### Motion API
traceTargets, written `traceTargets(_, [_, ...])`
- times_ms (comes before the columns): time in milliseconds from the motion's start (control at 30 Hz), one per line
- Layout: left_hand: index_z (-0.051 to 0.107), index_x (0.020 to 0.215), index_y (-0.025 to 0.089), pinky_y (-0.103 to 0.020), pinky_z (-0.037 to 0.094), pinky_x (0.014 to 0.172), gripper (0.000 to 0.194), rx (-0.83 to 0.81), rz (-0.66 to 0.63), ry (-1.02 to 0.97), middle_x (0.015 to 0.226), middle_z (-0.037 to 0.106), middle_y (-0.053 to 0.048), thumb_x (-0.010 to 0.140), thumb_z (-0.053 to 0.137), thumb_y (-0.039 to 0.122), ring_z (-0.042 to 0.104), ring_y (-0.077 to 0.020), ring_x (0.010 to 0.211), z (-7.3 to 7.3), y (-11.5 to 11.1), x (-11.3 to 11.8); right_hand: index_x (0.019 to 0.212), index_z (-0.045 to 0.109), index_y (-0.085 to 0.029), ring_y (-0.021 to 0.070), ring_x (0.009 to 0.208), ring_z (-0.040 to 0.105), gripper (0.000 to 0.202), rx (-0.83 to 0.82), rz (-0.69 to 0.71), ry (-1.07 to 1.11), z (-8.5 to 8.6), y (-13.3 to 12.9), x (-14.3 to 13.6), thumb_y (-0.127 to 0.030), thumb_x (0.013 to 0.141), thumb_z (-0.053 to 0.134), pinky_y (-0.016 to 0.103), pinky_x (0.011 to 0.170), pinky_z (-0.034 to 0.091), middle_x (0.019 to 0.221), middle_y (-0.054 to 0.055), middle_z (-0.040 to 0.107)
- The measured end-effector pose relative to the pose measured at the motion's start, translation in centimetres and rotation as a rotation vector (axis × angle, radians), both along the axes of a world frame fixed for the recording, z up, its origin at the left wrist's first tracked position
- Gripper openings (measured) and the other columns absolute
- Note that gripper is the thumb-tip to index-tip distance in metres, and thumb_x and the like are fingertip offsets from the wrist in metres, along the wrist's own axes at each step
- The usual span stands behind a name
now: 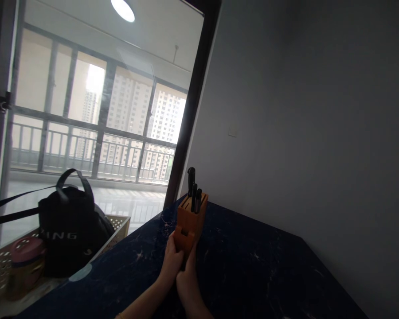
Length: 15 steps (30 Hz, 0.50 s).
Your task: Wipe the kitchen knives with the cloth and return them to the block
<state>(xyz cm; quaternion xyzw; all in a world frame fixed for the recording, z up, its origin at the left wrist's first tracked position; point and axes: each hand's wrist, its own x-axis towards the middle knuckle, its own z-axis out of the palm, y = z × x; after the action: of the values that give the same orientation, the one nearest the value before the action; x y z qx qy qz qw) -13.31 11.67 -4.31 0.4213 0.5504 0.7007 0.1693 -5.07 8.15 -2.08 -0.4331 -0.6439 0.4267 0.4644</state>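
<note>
A wooden knife block stands on the dark blue marbled table. Several black-handled knives stick up out of its top, and some slots show no handle. My left hand presses on the lower left side of the block, its fingers partly hidden. Against the lower right side lies my right hand, close beside the left one. Both hands are closed on the block near its base.
Left of the table, a perforated light-coloured basket holds a black bag with a strap and a pink-lidded container. A grey wall rises behind the table's right part. Glass doors and windows are at the left.
</note>
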Motion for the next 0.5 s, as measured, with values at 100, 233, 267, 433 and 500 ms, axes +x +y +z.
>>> traceTargets(100, [0.04, 0.115, 0.016, -0.037, 0.032, 0.098, 0.06, -0.003, 0.0, 0.002, 0.112, 0.052, -0.008, 0.057, 0.043, 0.003, 0.048, -0.0225, 0.109, 0.0, 0.1, 0.0, 0.136, 0.012, -0.001, 0.0194, 0.13, 0.016, 0.079, -0.022, 0.02, 0.01, 0.4, -0.1, 0.0, -0.007, 0.063, 0.041, 0.037, 0.106, 0.015, 0.142, 0.014, 0.016])
traceTargets(233, [0.04, 0.114, 0.016, -0.037, 0.029, 0.1, 0.06, -0.013, 0.017, 0.01, 0.113, 0.051, -0.008, 0.056, 0.043, 0.002, 0.046, -0.0224, 0.111, 0.1, 0.0, 0.1, 0.137, 0.019, -0.009, 0.0226, 0.128, 0.024, 0.08, -0.039, 0.007, 0.027, 0.9, -0.6, 0.5, -0.009, 0.061, 0.046, 0.04, 0.104, 0.019, 0.137, 0.011, 0.033])
traceTargets(267, [0.04, 0.114, 0.016, -0.037, 0.029, 0.101, 0.06, -0.018, 0.021, 0.012, 0.113, 0.05, -0.008, 0.056, 0.042, 0.002, 0.045, -0.0222, 0.111, 0.2, 0.0, 0.1, 0.136, 0.022, -0.01, 0.0234, 0.127, 0.026, 0.08, -0.037, 0.002, 0.028, 0.9, -0.9, 0.7, -0.01, 0.061, 0.047, 0.041, 0.104, 0.019, 0.135, 0.011, 0.036])
traceTargets(433, [0.039, 0.116, 0.017, -0.036, 0.029, 0.1, 0.061, -0.049, 0.025, 0.025, 0.112, 0.051, -0.007, 0.056, 0.041, 0.001, 0.046, -0.0213, 0.111, 0.7, -0.4, 0.3, 0.133, 0.032, -0.011, 0.0241, 0.126, 0.028, 0.075, -0.007, -0.014, -0.052, 0.4, -3.0, 3.2, -0.01, 0.06, 0.049, 0.039, 0.104, 0.02, 0.134, 0.011, 0.037])
traceTargets(500, [0.039, 0.116, 0.017, -0.036, 0.029, 0.1, 0.061, -0.059, 0.027, 0.036, 0.112, 0.051, -0.007, 0.057, 0.041, 0.001, 0.046, -0.0213, 0.11, 0.8, -0.6, 0.4, 0.13, 0.038, -0.016, 0.0224, 0.125, 0.032, 0.069, 0.019, -0.031, -0.142, 0.2, -4.1, 4.9, -0.011, 0.062, 0.052, 0.035, 0.102, 0.024, 0.132, 0.009, 0.041])
